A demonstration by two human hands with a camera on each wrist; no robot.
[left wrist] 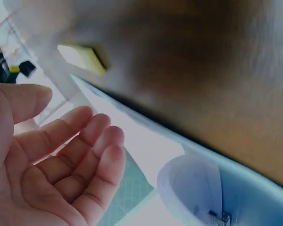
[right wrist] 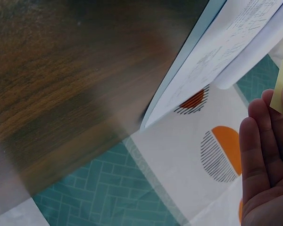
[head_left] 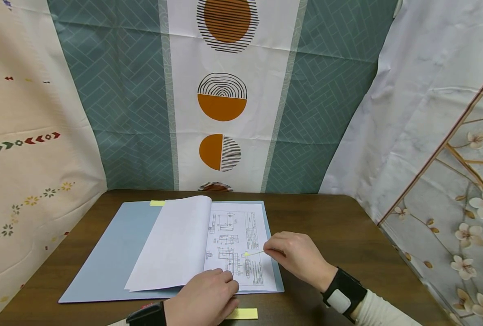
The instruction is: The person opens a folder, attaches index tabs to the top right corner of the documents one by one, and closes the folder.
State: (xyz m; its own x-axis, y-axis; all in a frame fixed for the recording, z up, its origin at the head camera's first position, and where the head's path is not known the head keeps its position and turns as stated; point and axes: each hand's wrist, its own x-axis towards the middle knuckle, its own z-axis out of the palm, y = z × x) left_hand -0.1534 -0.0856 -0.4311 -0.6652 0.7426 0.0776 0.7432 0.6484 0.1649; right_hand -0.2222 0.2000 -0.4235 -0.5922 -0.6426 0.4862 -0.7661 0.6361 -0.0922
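A blue folder [head_left: 102,267] lies opened on the table, holding white sheets. One page [head_left: 172,244] is turned over to the left, and a sheet with technical drawings [head_left: 257,217] shows at the right. Over that sheet's right side, my right hand [head_left: 300,258] pinches a yellow sticky note [right wrist: 280,89] between thumb and fingers; the head view catches it almost edge-on. My left hand [head_left: 204,296] is at the folder's front edge, its fingers loosely bent and holding nothing in the left wrist view. Beside it sits a pad of yellow sticky notes [left wrist: 82,59].
A yellow tab [head_left: 157,203] shows at the folder's far edge. The brown wooden table [head_left: 318,217] extends to the right of the folder. Patterned cloths [head_left: 135,90] hang behind the table and on both sides. Each wrist wears a black strap [head_left: 344,292].
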